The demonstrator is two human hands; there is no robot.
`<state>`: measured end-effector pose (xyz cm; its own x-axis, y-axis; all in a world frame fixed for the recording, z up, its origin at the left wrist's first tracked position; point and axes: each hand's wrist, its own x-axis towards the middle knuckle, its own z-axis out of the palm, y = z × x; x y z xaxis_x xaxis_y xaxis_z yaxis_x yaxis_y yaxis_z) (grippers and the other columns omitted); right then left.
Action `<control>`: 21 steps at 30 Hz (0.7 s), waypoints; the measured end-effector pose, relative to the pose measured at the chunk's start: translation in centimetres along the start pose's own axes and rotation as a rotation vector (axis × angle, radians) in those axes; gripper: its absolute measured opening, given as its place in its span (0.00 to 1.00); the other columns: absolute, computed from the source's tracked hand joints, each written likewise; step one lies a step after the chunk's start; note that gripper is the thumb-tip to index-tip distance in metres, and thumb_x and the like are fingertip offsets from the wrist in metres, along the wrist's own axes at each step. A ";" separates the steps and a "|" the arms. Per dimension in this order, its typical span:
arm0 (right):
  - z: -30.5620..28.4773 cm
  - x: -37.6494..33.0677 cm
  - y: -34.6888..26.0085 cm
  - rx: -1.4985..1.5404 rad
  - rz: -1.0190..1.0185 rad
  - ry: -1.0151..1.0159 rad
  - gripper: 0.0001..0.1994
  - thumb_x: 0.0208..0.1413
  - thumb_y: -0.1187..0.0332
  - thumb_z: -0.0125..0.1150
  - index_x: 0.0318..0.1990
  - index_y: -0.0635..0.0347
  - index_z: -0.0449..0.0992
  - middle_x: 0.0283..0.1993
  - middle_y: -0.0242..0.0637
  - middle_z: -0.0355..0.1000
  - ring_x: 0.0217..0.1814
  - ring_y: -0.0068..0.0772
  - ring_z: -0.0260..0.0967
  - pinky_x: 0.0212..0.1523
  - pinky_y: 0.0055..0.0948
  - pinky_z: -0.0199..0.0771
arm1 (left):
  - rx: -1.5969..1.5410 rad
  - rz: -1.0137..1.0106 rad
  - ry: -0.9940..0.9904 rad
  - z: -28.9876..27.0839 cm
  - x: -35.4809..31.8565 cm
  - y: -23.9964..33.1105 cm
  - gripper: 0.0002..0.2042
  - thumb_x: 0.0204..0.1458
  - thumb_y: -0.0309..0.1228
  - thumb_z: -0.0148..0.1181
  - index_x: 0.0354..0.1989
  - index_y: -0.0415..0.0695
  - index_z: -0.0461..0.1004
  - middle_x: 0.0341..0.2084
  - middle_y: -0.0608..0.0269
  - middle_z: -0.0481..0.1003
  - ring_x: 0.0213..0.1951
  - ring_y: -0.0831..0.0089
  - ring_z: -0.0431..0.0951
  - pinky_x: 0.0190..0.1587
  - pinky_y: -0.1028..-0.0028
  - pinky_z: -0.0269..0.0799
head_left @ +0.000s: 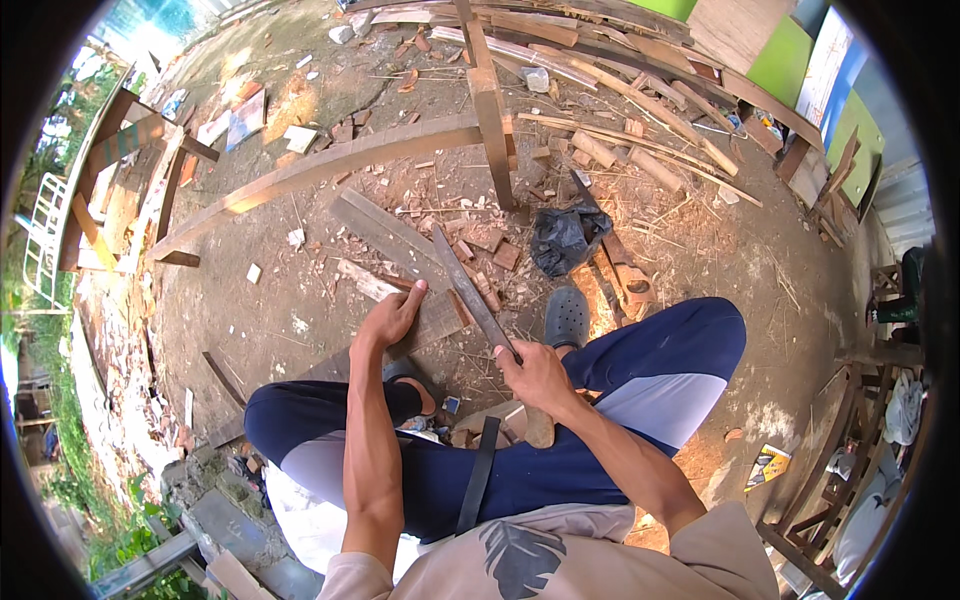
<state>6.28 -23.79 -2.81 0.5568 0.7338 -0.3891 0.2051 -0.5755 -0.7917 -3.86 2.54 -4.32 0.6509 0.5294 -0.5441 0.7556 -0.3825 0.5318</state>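
Note:
My right hand (537,378) is closed around the handle of a machete (468,288). Its long dark blade points forward and slightly left, across the end of a wooden board (437,318). A tan, rounded end, seemingly the handle's butt, shows below the fist. My left hand (392,318) grips the board near that end, thumb stretched along the top; its other fingers are partly hidden. Beneath and ahead, a longer grey plank (385,228) lies on the ground among wood chips and short offcuts (506,256). A dark flat strip (479,475) lies across my lap.
A wooden frame beam (320,178) with an upright post (490,130) stands ahead. A black plastic bag (569,240) sits beyond my right clog (567,318). Bamboo and timber lengths (640,100) pile up at the far right. Broken blocks (235,520) lie at my left.

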 end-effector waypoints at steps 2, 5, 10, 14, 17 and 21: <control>-0.7 0.0 -0.5 0.172 -0.011 0.062 0.18 0.68 0.58 0.52 0.33 0.65 0.76 0.17 0.32 0.70 0.16 0.22 0.70 0.19 0.28 0.67 | 0.003 -0.013 -0.009 0.0 0.1 -0.1 0.44 0.62 0.67 0.37 0.47 0.28 0.77 0.40 0.29 0.78 0.50 0.43 0.79 0.55 0.59 0.69; -1.4 0.1 -1.2 0.331 -0.004 0.197 0.19 0.67 0.59 0.53 0.30 0.65 0.74 0.17 0.38 0.69 0.18 0.32 0.71 0.21 0.33 0.67 | -0.028 -0.010 -0.034 -0.2 0.2 0.8 0.44 0.63 0.66 0.37 0.49 0.28 0.77 0.41 0.31 0.78 0.51 0.43 0.78 0.56 0.60 0.69; 0.3 -0.3 -0.7 0.187 0.079 0.017 0.21 0.65 0.57 0.54 0.26 0.67 0.73 0.18 0.52 0.69 0.22 0.54 0.73 0.26 0.47 0.69 | 0.001 -0.021 0.009 0.1 0.8 -1.3 0.42 0.63 0.65 0.38 0.51 0.30 0.77 0.43 0.34 0.79 0.52 0.47 0.79 0.57 0.61 0.69; -1.2 -0.4 -2.3 0.253 0.074 0.048 0.21 0.65 0.57 0.54 0.28 0.67 0.74 0.18 0.53 0.69 0.23 0.55 0.73 0.27 0.48 0.68 | -0.092 -0.048 -0.027 -1.1 0.2 0.8 0.40 0.63 0.65 0.39 0.53 0.34 0.77 0.46 0.35 0.79 0.53 0.50 0.78 0.58 0.62 0.68; -1.6 -0.6 -2.5 0.249 0.018 0.175 0.20 0.65 0.57 0.54 0.29 0.67 0.74 0.18 0.54 0.69 0.23 0.56 0.73 0.27 0.49 0.67 | -0.070 -0.053 -0.005 -1.8 -1.0 2.5 0.39 0.63 0.65 0.39 0.54 0.38 0.78 0.46 0.36 0.79 0.54 0.50 0.78 0.59 0.62 0.68; -0.3 -0.6 -2.0 0.004 -0.028 0.118 0.20 0.66 0.57 0.54 0.29 0.68 0.73 0.19 0.54 0.68 0.23 0.57 0.72 0.26 0.49 0.66 | -0.069 -0.034 0.001 -1.5 -0.3 1.2 0.38 0.63 0.65 0.38 0.54 0.41 0.79 0.46 0.37 0.79 0.54 0.49 0.78 0.59 0.62 0.67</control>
<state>5.75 -23.21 -0.82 0.6418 0.7018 -0.3091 0.2186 -0.5538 -0.8034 -3.23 3.09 -2.53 0.6251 0.5421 -0.5617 0.7701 -0.3111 0.5569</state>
